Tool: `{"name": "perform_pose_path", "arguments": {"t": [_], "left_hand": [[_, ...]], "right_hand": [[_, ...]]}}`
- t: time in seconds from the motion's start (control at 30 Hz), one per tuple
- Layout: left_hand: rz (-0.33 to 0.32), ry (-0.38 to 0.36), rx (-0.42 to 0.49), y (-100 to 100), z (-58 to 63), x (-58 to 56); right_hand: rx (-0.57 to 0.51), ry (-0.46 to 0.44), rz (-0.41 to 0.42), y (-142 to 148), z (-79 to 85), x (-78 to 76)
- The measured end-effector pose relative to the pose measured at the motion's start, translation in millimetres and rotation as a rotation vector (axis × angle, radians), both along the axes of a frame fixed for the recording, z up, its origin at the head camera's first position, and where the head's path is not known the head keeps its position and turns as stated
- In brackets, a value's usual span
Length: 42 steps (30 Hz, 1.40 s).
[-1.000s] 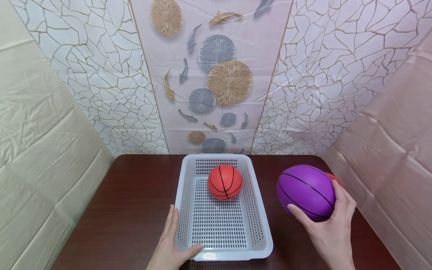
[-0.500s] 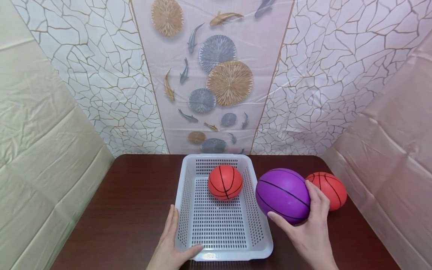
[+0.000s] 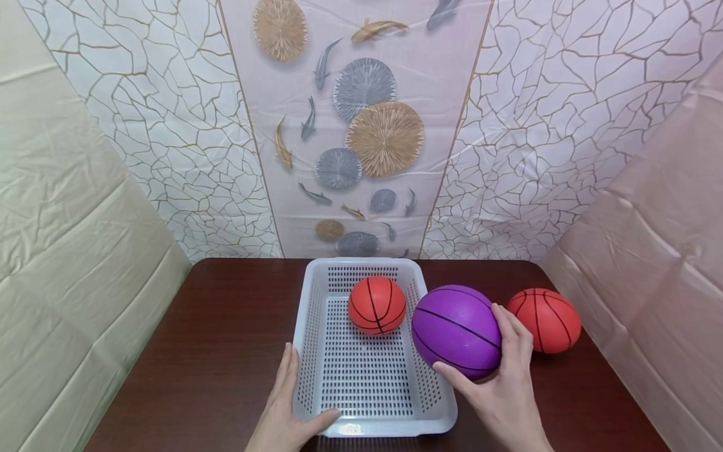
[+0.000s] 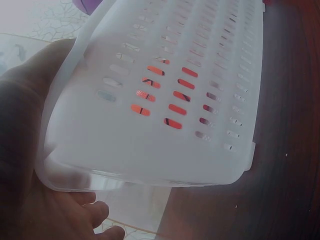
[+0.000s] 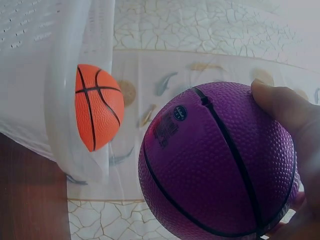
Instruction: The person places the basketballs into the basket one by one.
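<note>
My right hand [image 3: 505, 383] holds a purple toy basketball [image 3: 456, 331], thumb on its near side and fingers round its right side. This ball is up at the right rim of a white perforated plastic basket [image 3: 390, 429] and overlaps that rim in the head view. A red basketball [image 3: 376, 306] lies inside, toward the basket's far end. At the near left corner my left hand [image 3: 288, 402] rests on the basket, its fingers straight along the left side and its thumb over the near rim. In the left wrist view, the red ball shows through the slots of the basket wall [image 4: 115, 145].
A second red basketball [image 3: 545, 321] lies on the dark wooden table [image 3: 220, 351], right of the basket and behind my right hand. Patterned cloth [image 3: 390, 138] hangs behind the table. Plain beige cloth walls [image 3: 649, 251] stand at both sides.
My right hand has carried the purple ball leftward to the basket's right rim, uncovering the red ball on the right. The left hand and the basket have stayed in place.
</note>
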<state>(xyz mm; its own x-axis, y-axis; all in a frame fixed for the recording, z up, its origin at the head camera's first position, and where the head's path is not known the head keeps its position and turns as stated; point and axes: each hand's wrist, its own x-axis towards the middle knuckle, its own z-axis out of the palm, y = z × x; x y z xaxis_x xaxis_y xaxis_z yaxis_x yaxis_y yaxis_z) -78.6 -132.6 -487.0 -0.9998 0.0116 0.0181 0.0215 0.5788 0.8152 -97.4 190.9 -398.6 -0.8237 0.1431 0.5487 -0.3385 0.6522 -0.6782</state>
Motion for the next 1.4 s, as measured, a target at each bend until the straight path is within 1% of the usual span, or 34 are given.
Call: {"name": "perform_pose_path", "arguments": {"t": [0.27, 0.5, 0.67, 0.87, 1.17, 1.4], "left_hand": [[0.000, -0.009, 0.002, -0.5, 1.0, -0.5], [-0.002, -0.029, 0.003, 0.1, 1.3, -0.5], [0.001, -0.030, -0.006, 0.2, 1.4, -1.1], [0.002, -0.011, -0.011, -0.2, 0.1, -0.5], [-0.001, -0.002, -0.009, 0.3, 1.1, -0.2], [0.000, 0.003, -0.016, 0.2, 1.2, 0.8]], "right_hand": [[0.020, -0.006, 0.073, -8.6, -1.7, -0.4], [0.071, 0.033, 0.143, -15.9, -4.8, -1.9], [0.077, -0.015, 0.176, -20.5, -6.4, -2.8], [0.087, -0.060, 0.213, -27.2, -9.0, -4.0], [0.095, -0.049, 0.256, -37.7, -16.1, -5.9], [0.155, -0.051, 0.290, -40.4, -23.7, -7.4]]}}
